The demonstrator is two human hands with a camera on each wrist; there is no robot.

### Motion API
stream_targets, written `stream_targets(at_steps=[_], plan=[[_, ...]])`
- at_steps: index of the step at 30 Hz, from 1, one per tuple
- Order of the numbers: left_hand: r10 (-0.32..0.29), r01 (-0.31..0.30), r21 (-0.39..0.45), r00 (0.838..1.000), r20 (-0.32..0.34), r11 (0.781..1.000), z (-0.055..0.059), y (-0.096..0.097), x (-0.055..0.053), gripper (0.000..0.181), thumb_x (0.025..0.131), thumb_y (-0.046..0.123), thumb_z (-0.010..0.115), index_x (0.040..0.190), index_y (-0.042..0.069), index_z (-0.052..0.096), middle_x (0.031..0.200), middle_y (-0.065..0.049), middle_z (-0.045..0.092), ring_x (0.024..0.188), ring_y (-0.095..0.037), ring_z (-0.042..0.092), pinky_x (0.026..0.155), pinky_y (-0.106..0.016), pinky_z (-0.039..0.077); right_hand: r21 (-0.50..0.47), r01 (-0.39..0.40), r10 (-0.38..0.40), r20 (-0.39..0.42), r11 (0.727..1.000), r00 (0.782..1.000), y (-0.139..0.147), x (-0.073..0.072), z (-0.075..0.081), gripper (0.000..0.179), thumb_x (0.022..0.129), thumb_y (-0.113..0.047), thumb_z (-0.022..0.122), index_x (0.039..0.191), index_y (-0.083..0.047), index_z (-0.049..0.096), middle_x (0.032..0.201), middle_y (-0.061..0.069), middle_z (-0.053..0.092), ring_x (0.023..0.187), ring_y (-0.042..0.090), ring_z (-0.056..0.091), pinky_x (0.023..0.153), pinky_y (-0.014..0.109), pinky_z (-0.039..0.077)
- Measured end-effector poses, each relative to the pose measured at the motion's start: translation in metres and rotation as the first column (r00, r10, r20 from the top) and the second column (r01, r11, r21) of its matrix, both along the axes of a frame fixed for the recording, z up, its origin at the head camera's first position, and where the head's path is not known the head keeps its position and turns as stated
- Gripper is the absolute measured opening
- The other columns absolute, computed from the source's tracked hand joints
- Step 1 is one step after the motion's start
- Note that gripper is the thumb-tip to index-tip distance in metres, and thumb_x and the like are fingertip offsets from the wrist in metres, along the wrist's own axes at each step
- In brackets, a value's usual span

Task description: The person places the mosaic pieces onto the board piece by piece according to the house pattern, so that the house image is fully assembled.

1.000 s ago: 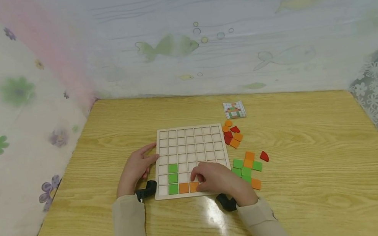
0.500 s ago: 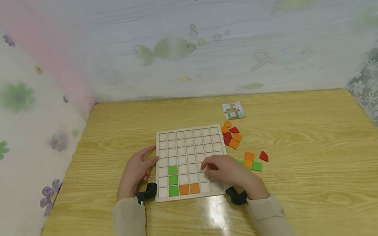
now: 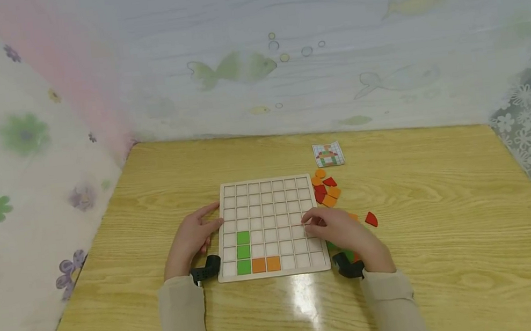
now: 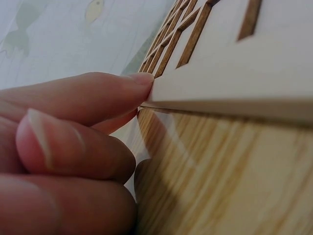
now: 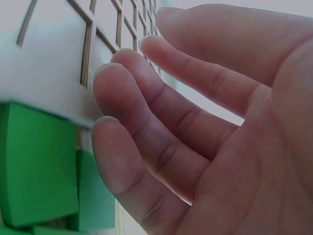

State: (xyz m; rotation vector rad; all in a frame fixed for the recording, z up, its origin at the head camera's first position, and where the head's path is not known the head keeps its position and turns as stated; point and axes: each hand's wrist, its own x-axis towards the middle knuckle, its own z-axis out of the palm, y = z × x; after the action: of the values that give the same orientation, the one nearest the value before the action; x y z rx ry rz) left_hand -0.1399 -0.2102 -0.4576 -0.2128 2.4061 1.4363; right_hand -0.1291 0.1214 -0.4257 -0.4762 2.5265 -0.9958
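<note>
A light wooden grid board [image 3: 254, 199] lies on the table. Its lower left holds a column of green square tiles [image 3: 243, 252], with two orange square tiles [image 3: 258, 265] in the bottom row. At the board's left edge is my left hand [image 3: 192, 240], its thumb and a finger touching the side; the left wrist view shows a fingertip [image 4: 142, 81] against that edge. My right hand [image 3: 345, 231] hovers over the board's right side, fingers loosely bent. Nothing shows between its fingers in the right wrist view, where green tiles [image 5: 41, 166] lie beside the board.
Orange and red pieces [image 3: 329, 200] lie along the board's right edge. A lone red quarter-round piece [image 3: 371, 219] is farther right. Behind them lies a small pattern card [image 3: 328, 154]. The right arm partly covers the green and orange loose tiles. Printed sheets cover the walls behind.
My right hand has left the second orange tile in the bottom row and moved right and away, toward the board's right edge. My left hand stays at the left edge.
</note>
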Motion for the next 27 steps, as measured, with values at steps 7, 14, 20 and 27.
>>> stream_targets(at_steps=[7, 14, 20, 27], plan=[[-0.003, 0.003, 0.005, 1.0, -0.012, 1.0, 0.002, 0.0, -0.001, 0.049, 0.083, 0.034, 0.062, 0.13, 0.032, 0.045, 0.046, -0.003, 0.043, 0.031, -0.016, 0.038, 0.035, -0.032, 0.038, 0.022, 0.026, -0.025, -0.015, 0.999, 1.0, 0.01, -0.002, 0.006, 0.019, 0.087, -0.024, 0.057, 0.105, -0.018, 0.061, 0.084, -0.006, 0.057, 0.078, 0.013, 0.05, 0.073, 0.03, 0.042], [0.003, -0.003, 0.007, 1.0, -0.015, 1.0, 0.001, 0.0, -0.001, 0.049, 0.083, 0.034, 0.062, 0.129, 0.033, 0.046, 0.047, -0.003, 0.043, 0.032, -0.016, 0.038, 0.035, -0.032, 0.038, 0.013, 0.081, -0.081, -0.028, 0.997, 0.996, 0.021, -0.003, 0.007, 0.019, 0.085, -0.022, 0.061, 0.103, -0.016, 0.062, 0.085, -0.004, 0.058, 0.079, 0.013, 0.052, 0.074, 0.032, 0.042], [0.003, -0.003, 0.002, 1.0, -0.021, 1.0, 0.001, 0.0, 0.001, 0.048, 0.083, 0.035, 0.062, 0.129, 0.033, 0.046, 0.047, -0.004, 0.043, 0.032, -0.017, 0.039, 0.035, -0.033, 0.038, 0.023, 0.093, -0.092, -0.049, 0.995, 0.995, 0.031, -0.006, 0.005, 0.02, 0.085, -0.023, 0.061, 0.103, -0.015, 0.062, 0.084, -0.003, 0.057, 0.077, 0.014, 0.05, 0.07, 0.031, 0.041], [0.003, -0.003, 0.005, 1.0, -0.018, 1.0, -0.001, 0.0, 0.001, 0.048, 0.083, 0.035, 0.061, 0.129, 0.033, 0.046, 0.047, -0.003, 0.043, 0.033, -0.016, 0.038, 0.036, -0.033, 0.039, 0.053, 0.09, -0.087, -0.048, 0.995, 0.995, 0.039, -0.008, -0.002, 0.02, 0.083, -0.023, 0.063, 0.101, -0.014, 0.062, 0.08, -0.003, 0.055, 0.073, 0.014, 0.05, 0.067, 0.03, 0.041]])
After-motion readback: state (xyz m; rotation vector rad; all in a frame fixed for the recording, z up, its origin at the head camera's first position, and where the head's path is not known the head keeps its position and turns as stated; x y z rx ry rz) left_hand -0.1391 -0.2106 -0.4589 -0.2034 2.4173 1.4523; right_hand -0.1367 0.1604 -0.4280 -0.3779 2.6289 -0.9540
